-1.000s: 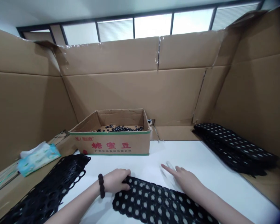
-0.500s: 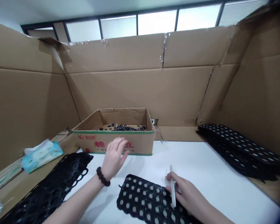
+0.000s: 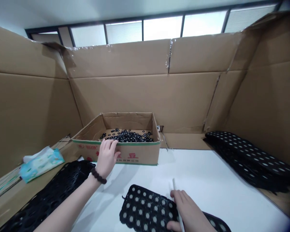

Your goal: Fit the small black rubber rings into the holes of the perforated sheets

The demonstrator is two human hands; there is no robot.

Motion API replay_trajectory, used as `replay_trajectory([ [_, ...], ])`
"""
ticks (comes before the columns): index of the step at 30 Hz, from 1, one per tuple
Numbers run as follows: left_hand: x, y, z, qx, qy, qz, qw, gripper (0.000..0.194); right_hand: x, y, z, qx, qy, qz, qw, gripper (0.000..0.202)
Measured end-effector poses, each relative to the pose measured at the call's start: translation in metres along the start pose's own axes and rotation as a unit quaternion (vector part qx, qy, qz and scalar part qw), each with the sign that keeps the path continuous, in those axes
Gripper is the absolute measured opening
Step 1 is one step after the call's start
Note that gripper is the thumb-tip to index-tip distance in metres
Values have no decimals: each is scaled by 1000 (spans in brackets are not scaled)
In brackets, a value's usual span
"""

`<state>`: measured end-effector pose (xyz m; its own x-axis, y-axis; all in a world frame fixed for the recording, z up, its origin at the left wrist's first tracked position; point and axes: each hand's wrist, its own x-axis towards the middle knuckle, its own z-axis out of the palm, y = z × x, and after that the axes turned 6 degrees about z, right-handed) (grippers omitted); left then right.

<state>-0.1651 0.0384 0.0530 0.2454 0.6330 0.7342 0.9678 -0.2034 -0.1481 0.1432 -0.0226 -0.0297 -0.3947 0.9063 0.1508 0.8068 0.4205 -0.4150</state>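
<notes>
My left hand (image 3: pixel 108 155), with a dark beaded band on the wrist, is raised at the front edge of a cardboard box (image 3: pixel 125 149). Its fingers are apart, and nothing shows in them. Inside the box lie many small black rings (image 3: pixel 128 136). My right hand (image 3: pixel 187 211) holds a thin white pen-like stick (image 3: pixel 180 219) and rests over a black sheet with rows of pale round holes (image 3: pixel 145 209), lying on the white table. The sheet also shows to the right of that hand.
A black perforated sheet (image 3: pixel 53 190) lies at the left, near a blue tissue pack (image 3: pixel 42 163). Stacked dotted black sheets (image 3: pixel 248 158) are at the right. Tall cardboard walls (image 3: pixel 135 96) surround the white table (image 3: pixel 222 183).
My left hand has moved left and up to the box's front edge. My right hand has shifted slightly lower on the sheet, still holding the stick. The view has tilted slightly.
</notes>
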Motion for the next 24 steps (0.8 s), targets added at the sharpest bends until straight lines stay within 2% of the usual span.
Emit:
replay_trajectory([
  [5, -28, 9, -8, 14, 17, -6, 1000, 23, 0, 5, 2, 19, -5, 7, 1000, 57],
  [8, -33, 12, -9, 18, 14, -11, 1000, 23, 0, 6, 0, 22, -1, 14, 1000, 55],
  [14, -21, 9, -6, 22, 16, -10, 1000, 27, -5, 3, 1, -16, -8, 31, 999, 41],
  [18, -16, 8, -6, 20, 6, -1, 1000, 28, 1, 4, -7, -32, -24, 21, 999, 45],
  [22, -4, 2, -2, 12, -7, 3, 1000, 33, 20, 16, -28, -122, -29, -38, 991, 44],
  [24, 6, -3, 0, 5, -22, 9, 1000, 36, 29, 24, -37, -121, -31, -81, 989, 42],
])
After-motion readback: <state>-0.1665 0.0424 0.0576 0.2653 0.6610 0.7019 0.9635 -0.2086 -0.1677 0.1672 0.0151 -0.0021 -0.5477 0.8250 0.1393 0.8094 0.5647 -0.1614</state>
